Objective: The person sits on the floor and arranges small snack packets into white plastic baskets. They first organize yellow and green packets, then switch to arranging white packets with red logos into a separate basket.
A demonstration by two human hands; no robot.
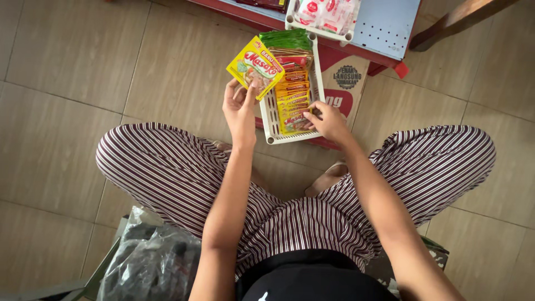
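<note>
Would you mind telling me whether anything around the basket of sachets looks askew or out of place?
Nothing looks spilled or damaged. The sachets stand in a tidy row inside the white basket, where the right hand touches them. Only the yellow sachet is out, tilted in the left hand. The basket sits on a cardboard box.

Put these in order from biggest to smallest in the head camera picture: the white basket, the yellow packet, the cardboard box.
1. White basket and cardboard box: unsure which is bigger, since the basket covers much of the box.
2. Yellow packet, held up in the left hand, is clearly smallest.
</note>
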